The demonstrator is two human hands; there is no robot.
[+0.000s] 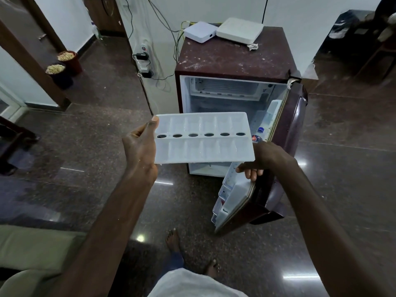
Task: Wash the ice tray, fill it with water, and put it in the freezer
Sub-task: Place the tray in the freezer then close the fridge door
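White plastic ice tray (203, 146) held before open maroon mini fridge (231, 58)
Left hand (140, 146) pinches its left edge, right hand (265, 157) grips the near right corner; fridge door (289, 125) juts out right, flat white box (240, 30) on top.

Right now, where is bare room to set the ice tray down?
Freezer compartment, at the mini fridge's top, looks bare. The fridge top is free in front; its back is crowded with a small white box, a flat white box and crumpled paper. A bottle sits in the door.
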